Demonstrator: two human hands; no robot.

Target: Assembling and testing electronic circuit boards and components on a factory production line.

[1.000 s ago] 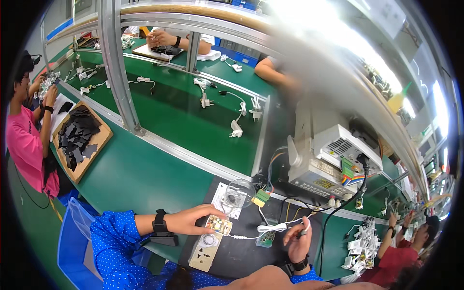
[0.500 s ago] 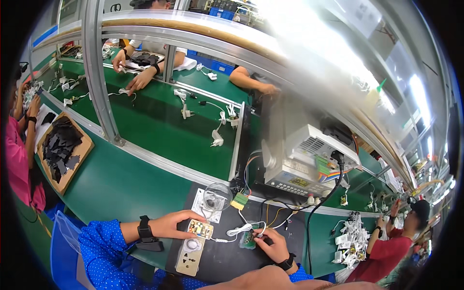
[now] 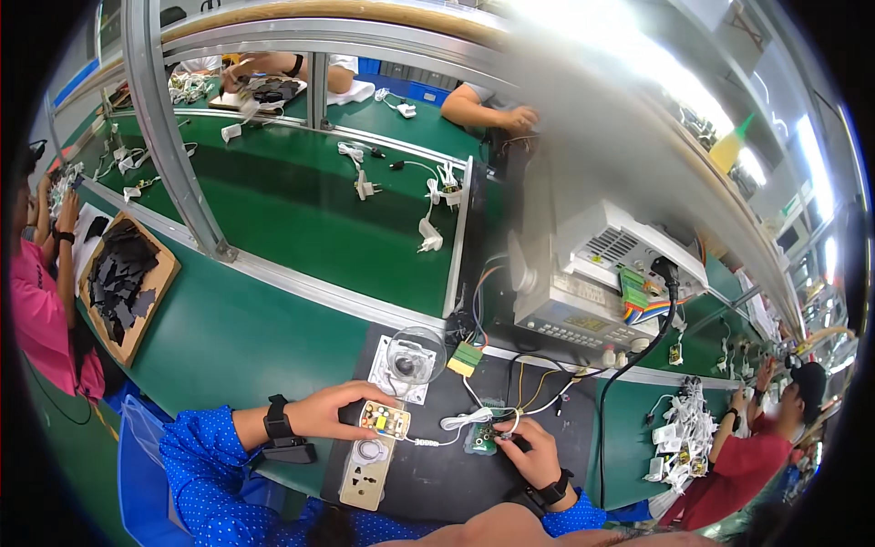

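Pinching | left hand [image 3: 328, 412]: opened adapter [image 3: 385, 419] by edges | right hand [image 3: 538, 453]: white cable [image 3: 467, 418] beside green board [image 3: 478, 443] | bare mat [image 3: 437, 483] nearside

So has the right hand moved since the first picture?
Yes, the right hand moved left: earlier clear of the green circuit board, it now reaches that board's right edge.

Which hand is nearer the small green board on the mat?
Right hand, at the right edge of the green board; the left hand is well off to its left.

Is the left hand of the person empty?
No, the left hand holds a small circuit board between thumb and fingers.
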